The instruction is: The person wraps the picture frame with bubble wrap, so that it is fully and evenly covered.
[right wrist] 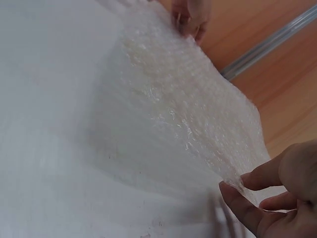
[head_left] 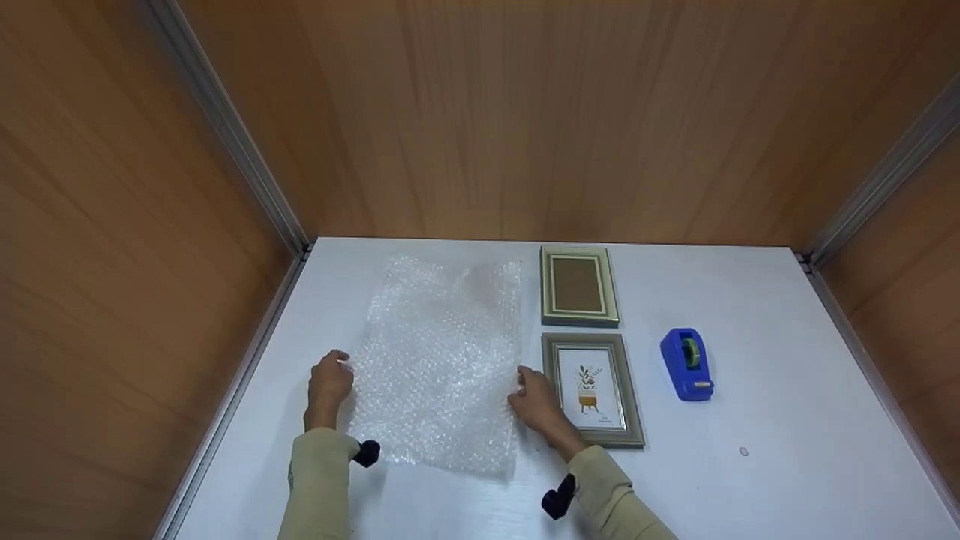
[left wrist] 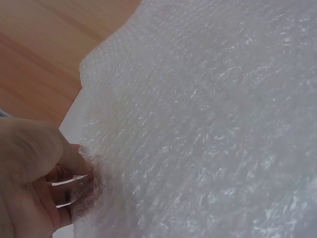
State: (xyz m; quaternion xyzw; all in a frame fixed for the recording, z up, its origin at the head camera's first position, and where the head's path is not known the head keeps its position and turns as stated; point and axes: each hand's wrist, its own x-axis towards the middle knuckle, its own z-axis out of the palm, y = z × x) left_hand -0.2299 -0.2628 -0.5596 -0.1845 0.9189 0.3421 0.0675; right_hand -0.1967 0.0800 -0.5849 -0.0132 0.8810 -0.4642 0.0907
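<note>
A sheet of clear bubble wrap (head_left: 439, 360) spans the space between my two hands, its near part lifted off the white table. My left hand (head_left: 330, 379) pinches its left edge between thumb and fingers; the left wrist view shows the fingertips behind the bubble wrap (left wrist: 198, 119). At the opposite edge my right hand (head_left: 538, 401) pinches the sheet, thumb on one side and fingers on the other, as the right wrist view (right wrist: 277, 198) shows. Beside the right hand lies a grey picture frame (head_left: 634, 420) with a plant print; the forearm passes over its lower left corner.
Behind that frame lies a second, gold-green picture frame (head_left: 545, 289) with a brown panel. A blue tape dispenser (head_left: 682, 375) stands farther right, and a small round clear piece (head_left: 743, 451) lies near it. Wooden walls (head_left: 525, 120) enclose the white table (head_left: 780, 337) on three sides.
</note>
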